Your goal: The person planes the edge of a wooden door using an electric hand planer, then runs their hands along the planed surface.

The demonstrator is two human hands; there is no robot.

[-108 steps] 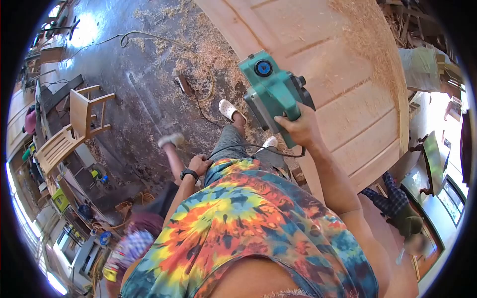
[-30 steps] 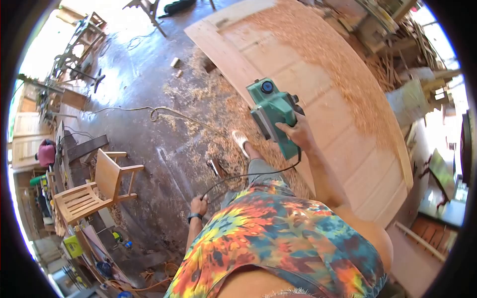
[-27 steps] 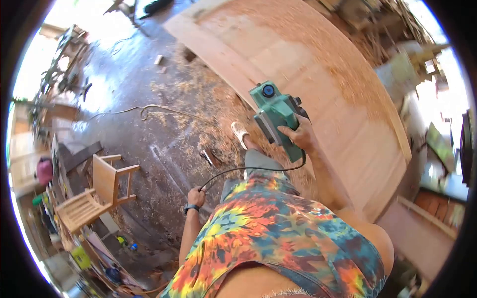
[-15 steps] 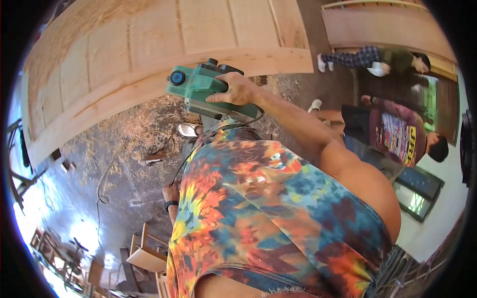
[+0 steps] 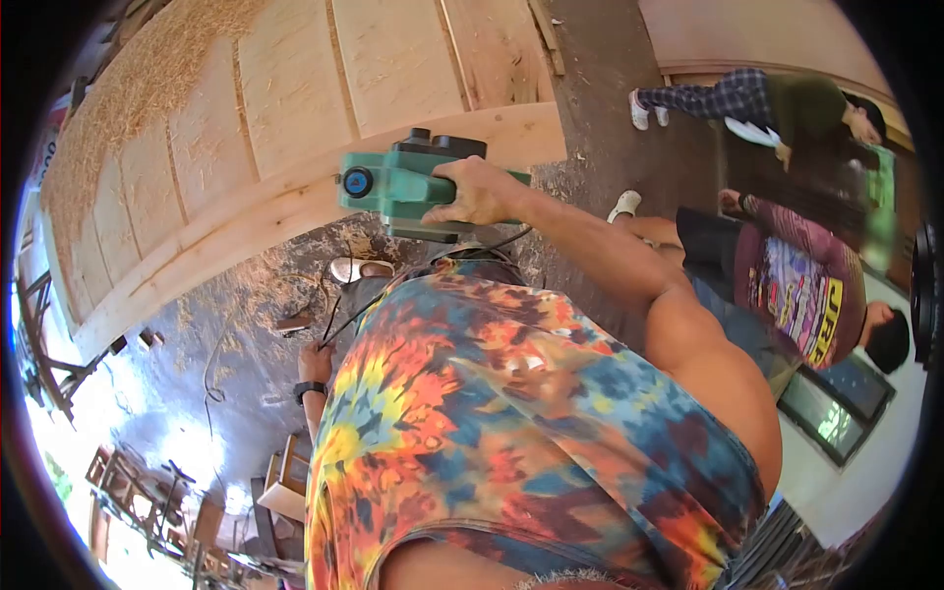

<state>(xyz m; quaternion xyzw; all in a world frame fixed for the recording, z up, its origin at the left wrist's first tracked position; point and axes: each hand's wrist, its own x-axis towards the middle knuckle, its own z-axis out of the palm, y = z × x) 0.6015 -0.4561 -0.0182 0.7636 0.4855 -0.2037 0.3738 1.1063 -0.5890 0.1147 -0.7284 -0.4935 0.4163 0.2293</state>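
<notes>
Just past the bright, many-coloured cloth shirt [image 5: 521, 393], the right hand [image 5: 479, 193] wraps around the handle of a green, boxy power planer [image 5: 393, 192].
It looks hard and heavy, so that handle seems the best hold. The left hand [image 5: 315, 364] curls on a thin black cord [image 5: 346, 323]. Beyond lies a wide, pale wooden panel [image 5: 295, 84]. Unlike one second ago, a person in maroon [image 5: 801, 280] and a person in dark green [image 5: 806, 110] show farther off.

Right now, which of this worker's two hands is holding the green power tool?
The right hand, which grips the green power tool. The left hand, the one with the dark wristband, is away from the tool, beside the tie-dye shirt.
</notes>
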